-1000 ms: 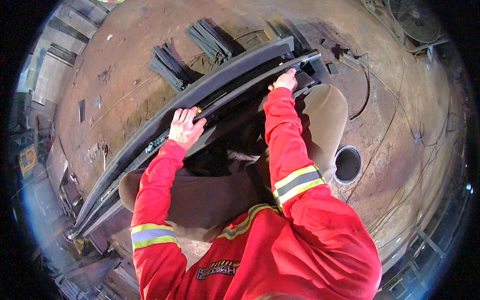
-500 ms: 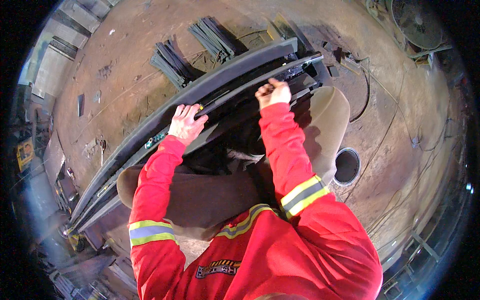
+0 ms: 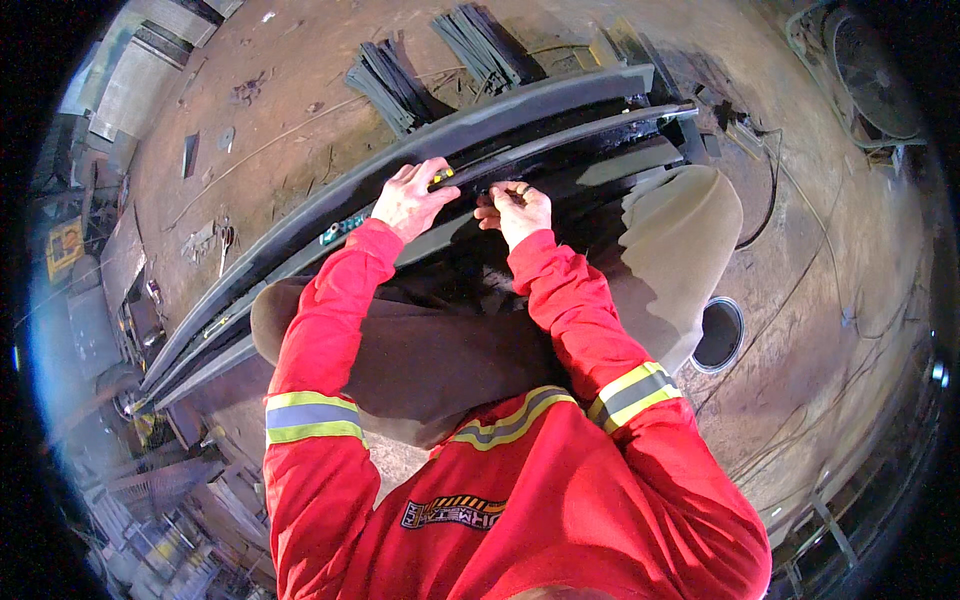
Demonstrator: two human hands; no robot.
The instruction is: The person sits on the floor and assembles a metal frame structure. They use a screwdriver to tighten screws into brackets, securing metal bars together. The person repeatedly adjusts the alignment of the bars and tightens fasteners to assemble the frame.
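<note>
Long dark metal beams [image 3: 560,108] lie across in front of me, bowed by the lens, reaching from lower left to upper right. My left hand [image 3: 408,200] is at their middle, fingers closed round a small yellow-and-black object [image 3: 441,178] that shows past the fingertips. Just right of it and slightly nearer me, my right hand [image 3: 516,212] has its fingers curled together in a pinch over the dark metal. Whatever they hold is too small and dark to name. A teal tool-like object [image 3: 343,228] rests on the metal to the left of my left hand.
Two bundles of thin dark metal strips [image 3: 388,86] lie on the floor beyond the beams. A round container [image 3: 718,335] stands right of my knee. Cables [image 3: 830,240] trail over the floor at right, and a large fan [image 3: 872,75] is at upper right.
My right hand has come left and nearer me, from further along the beam to beside my left hand. The whole view has shifted a little; my left hand keeps the yellow-and-black object.
</note>
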